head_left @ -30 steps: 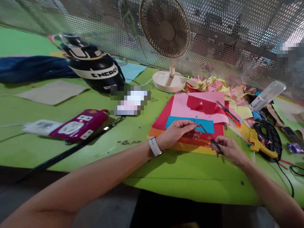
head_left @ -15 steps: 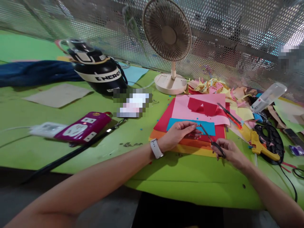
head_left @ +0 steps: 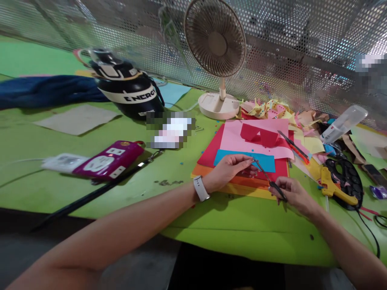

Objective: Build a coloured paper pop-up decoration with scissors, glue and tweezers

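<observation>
My right hand (head_left: 290, 194) is closed around the dark handles of a pair of scissors (head_left: 266, 175), whose blades point up and left toward my left fingertips. My left hand (head_left: 234, 169), with a pale watch band (head_left: 200, 188) at the wrist, is pinched on something too small to make out. Both hands are over a stack of coloured paper. A blue paper strip (head_left: 266, 163) lies under the left fingers, on red paper (head_left: 208, 149). Behind it are a pink sheet (head_left: 229, 137) and a folded red piece (head_left: 267, 137).
A cutter (head_left: 294, 148) lies right of the folded piece, near a yellow glue gun (head_left: 335, 189) and paper scraps (head_left: 272, 109). A white fan (head_left: 219, 106) stands behind. Left are a black bottle (head_left: 133, 94), phone (head_left: 172, 133) and purple power strip (head_left: 110, 160).
The whole view has shifted slightly, with objects appearing a little further right. The scissor blades look closer together than before; both hands keep nearly the same place over the paper.
</observation>
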{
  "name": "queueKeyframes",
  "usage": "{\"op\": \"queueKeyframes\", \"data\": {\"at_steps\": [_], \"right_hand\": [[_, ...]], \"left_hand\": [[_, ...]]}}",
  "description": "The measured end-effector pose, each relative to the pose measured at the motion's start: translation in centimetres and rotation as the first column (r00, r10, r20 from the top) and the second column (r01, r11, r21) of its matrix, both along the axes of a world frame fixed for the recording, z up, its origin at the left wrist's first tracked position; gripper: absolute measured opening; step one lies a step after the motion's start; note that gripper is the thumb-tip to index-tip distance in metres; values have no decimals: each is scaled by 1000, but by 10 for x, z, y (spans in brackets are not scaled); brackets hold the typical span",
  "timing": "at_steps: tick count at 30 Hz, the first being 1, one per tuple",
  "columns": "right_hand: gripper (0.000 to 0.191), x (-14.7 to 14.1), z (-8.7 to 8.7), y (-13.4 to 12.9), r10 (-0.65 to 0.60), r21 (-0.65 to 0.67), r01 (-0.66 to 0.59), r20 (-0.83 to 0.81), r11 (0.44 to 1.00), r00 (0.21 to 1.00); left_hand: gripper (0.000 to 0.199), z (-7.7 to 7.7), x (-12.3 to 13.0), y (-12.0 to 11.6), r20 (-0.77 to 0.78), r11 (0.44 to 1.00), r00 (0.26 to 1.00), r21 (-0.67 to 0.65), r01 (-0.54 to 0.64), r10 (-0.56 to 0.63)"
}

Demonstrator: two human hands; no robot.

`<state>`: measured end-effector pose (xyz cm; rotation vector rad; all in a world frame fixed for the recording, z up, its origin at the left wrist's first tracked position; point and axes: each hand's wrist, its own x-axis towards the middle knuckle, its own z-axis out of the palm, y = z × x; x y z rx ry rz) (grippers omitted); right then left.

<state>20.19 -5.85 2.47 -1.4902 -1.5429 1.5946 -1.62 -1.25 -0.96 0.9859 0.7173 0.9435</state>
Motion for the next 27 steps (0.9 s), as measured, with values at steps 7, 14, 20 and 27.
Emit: {"op": "queueKeyframes", "data": {"at_steps": [7, 14, 20, 27], "right_hand": [[53, 0, -1, 1, -4, 5, 3, 22, 1000, 1000], [55, 0, -1, 0, -12, 1, 12, 50, 1000, 999], [55, 0, 0, 1, -20, 6, 20, 39, 1000, 999], [55, 0, 1, 2, -38, 22, 38, -5, 999, 999]], "left_hand": [[19, -1, -1, 0, -25, 1000, 1000, 4, -4, 4], [18, -2, 0, 1, -29, 1000, 999, 8, -14, 14], [21, -2, 0, 1, -20, 1000, 1000, -6, -20, 20], [20, 0, 0, -1, -17, 999, 999, -38, -35, 34]]}}
